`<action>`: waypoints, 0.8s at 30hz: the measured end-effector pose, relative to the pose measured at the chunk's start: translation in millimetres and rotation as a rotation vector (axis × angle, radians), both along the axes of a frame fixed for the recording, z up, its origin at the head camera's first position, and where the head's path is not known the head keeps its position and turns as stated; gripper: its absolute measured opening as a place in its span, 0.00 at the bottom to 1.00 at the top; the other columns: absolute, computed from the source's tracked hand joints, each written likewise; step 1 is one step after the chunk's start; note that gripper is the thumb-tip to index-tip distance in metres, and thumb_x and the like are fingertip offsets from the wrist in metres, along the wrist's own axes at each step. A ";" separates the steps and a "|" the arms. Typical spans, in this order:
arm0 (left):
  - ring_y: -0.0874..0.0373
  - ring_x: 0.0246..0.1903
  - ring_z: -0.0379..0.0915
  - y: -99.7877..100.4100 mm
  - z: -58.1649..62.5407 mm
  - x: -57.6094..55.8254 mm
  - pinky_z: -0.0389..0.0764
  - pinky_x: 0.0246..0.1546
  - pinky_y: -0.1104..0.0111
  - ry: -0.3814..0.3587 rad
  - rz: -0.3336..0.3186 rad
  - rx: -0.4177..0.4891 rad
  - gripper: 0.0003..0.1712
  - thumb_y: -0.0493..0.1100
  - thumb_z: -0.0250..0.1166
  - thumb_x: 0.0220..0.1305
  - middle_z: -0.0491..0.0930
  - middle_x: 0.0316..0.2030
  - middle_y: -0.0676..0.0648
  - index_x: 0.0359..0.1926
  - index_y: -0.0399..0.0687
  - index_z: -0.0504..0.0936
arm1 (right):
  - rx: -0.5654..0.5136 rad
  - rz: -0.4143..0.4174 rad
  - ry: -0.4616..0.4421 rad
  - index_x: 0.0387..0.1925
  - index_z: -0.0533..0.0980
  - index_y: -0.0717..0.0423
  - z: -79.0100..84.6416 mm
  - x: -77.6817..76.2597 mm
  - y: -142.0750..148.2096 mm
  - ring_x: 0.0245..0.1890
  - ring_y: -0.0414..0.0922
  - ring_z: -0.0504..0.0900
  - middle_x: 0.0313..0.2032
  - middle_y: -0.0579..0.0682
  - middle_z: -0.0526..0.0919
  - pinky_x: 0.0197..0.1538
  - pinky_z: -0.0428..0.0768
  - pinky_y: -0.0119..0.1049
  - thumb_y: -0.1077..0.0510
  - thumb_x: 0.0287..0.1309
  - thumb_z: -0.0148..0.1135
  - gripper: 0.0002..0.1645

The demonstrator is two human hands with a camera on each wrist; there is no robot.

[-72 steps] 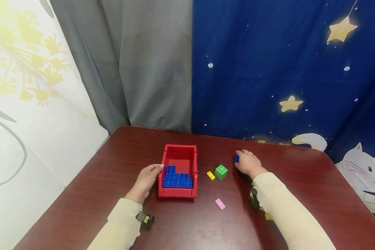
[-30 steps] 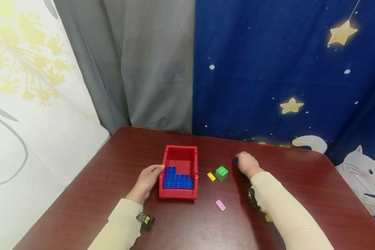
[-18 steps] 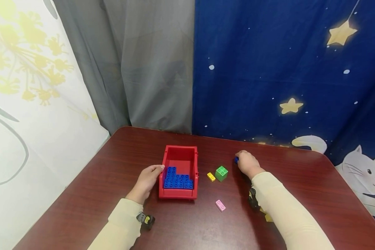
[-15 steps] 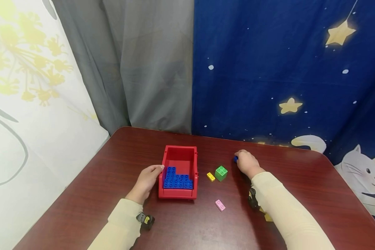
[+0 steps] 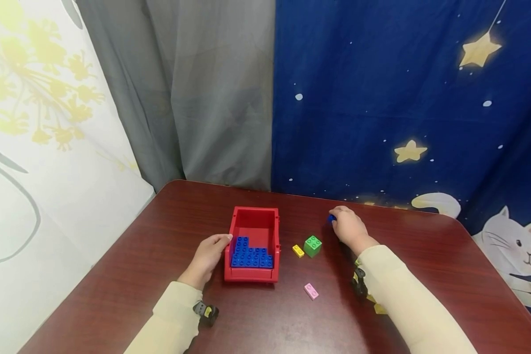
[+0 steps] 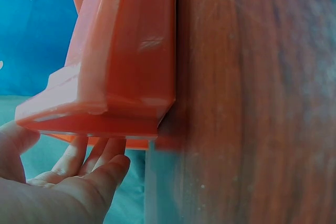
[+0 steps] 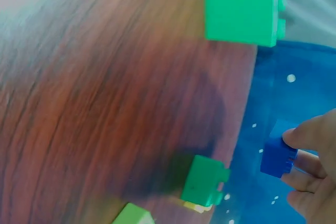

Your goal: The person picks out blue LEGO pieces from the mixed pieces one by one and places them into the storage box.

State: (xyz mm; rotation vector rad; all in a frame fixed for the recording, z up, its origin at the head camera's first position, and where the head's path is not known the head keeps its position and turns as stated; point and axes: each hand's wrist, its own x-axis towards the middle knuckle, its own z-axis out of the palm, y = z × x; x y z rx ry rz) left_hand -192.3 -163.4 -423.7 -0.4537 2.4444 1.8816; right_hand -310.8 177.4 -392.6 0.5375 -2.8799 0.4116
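A red open-topped plastic box [image 5: 252,274] stands left of the middle of the table, with blue studded bricks [image 5: 248,257] lined up in its near part. At its left wall is my left hand [image 5: 207,258], which holds the rim; in the left wrist view the fingers [image 6: 71,159] lie against the box's side. My right hand [image 5: 348,229] pinches a blue brick [image 7: 278,153] between thumb and fingers, raised off the table at the far right. In the head view that brick shows only partly past the fingertips.
Between box and right hand sit a green brick [image 5: 312,246] and a small yellow brick [image 5: 298,250]. A pink brick [image 5: 311,290] lies nearer. Yellow pieces [image 5: 379,308] show under the right forearm. The right wrist view has another green brick [image 7: 202,181] and a light green one [image 7: 133,214].
My right hand has moved a little up and to the left with the blue brick, which shows more now. The left hand and the box have stayed in place.
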 end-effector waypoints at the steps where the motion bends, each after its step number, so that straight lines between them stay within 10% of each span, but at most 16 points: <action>1: 0.38 0.60 0.66 0.0 -0.1 -0.1 0.71 0.58 0.46 0.000 -0.001 0.000 0.30 0.55 0.54 0.70 0.70 0.61 0.35 0.64 0.39 0.70 | -0.010 0.003 0.014 0.54 0.75 0.69 0.6 0.8 0.1 0.56 0.60 0.75 0.55 0.65 0.76 0.57 0.75 0.54 0.68 0.60 0.55 0.20; 24: 0.37 0.60 0.67 0.0 -2.2 -0.8 0.72 0.58 0.46 -0.001 0.003 -0.001 0.31 0.55 0.54 0.71 0.70 0.61 0.34 0.65 0.40 0.69 | -0.125 0.110 0.208 0.53 0.78 0.64 27.8 34.6 -19.3 0.55 0.57 0.77 0.54 0.60 0.78 0.54 0.77 0.53 0.66 0.57 0.63 0.20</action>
